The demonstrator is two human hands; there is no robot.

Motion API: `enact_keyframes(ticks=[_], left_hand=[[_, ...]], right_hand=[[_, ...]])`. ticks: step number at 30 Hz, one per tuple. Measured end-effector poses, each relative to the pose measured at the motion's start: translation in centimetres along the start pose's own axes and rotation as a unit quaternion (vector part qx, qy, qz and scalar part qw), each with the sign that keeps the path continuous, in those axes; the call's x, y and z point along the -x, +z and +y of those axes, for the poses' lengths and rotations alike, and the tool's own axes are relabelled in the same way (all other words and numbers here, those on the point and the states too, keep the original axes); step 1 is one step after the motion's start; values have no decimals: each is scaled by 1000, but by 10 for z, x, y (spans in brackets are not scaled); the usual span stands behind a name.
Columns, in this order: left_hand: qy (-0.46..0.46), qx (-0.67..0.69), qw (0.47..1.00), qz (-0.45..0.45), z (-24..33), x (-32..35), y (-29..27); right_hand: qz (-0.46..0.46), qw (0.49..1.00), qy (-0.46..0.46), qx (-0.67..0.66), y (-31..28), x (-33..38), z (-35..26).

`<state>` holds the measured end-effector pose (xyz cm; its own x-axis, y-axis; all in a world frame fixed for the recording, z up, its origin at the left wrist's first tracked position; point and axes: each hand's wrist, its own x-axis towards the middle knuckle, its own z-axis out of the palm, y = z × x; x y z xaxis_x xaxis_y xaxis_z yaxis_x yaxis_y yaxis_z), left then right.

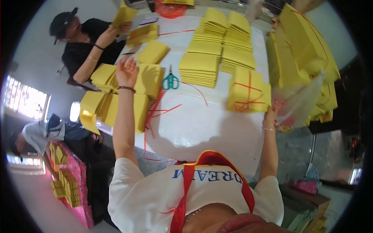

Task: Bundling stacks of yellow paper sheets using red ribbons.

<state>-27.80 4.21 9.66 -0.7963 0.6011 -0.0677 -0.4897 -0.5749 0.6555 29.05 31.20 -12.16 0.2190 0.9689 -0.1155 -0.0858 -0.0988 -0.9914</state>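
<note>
My left hand [127,72] is raised palm up over stacks of folded yellow paper [150,79], its fingers spread and nothing in them. At the table's right edge my right hand [271,113] is closed at the lower corner of a yellow paper bundle [243,91] tied crosswise with red string. Some of its fingers are hidden, and a clear plastic bag [299,103] hangs right beside it. Green-handled scissors [170,80] lie between the stacks, points away from me. Loose red strings [155,112] are scattered near the left stacks.
Further yellow stacks [200,66] stand in rows at the table's far middle. Big tied yellow packs [303,42] rise beyond the right edge. A co-worker in a black cap [64,23] handles yellow paper at far left; another person [37,136] bends over bundles on pink cloth [83,194].
</note>
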Motion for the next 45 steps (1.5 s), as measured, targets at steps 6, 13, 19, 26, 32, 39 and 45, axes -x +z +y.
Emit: enact_keyframes(ticks=[6, 13, 19, 26, 32, 39, 45], left_hand=[[7, -9, 1000, -6, 5, 5, -8], [-33, 49, 998, 28, 2, 28, 23], [-51, 32, 996, 71, 5, 25, 25], [-50, -8, 998, 46, 6, 15, 10], [-62, -73, 995, 18, -1, 7, -52], [-179, -168, 957, -151, -55, 134, 27], [-365, -313, 815, -324, -150, 237, 75]], right_hand=[[27, 996, -56, -60, -18, 43, -7], [10, 991, -39, -125, -28, 81, -31], [-6, 993, -17, -119, -33, 99, -39], [-4, 992, -17, -124, -48, 104, -22], [-23, 993, -65, -93, -54, 114, -31], [-159, 985, 35, -51, -22, 179, -96], [-378, 838, 192, -343, -16, 238, -138]])
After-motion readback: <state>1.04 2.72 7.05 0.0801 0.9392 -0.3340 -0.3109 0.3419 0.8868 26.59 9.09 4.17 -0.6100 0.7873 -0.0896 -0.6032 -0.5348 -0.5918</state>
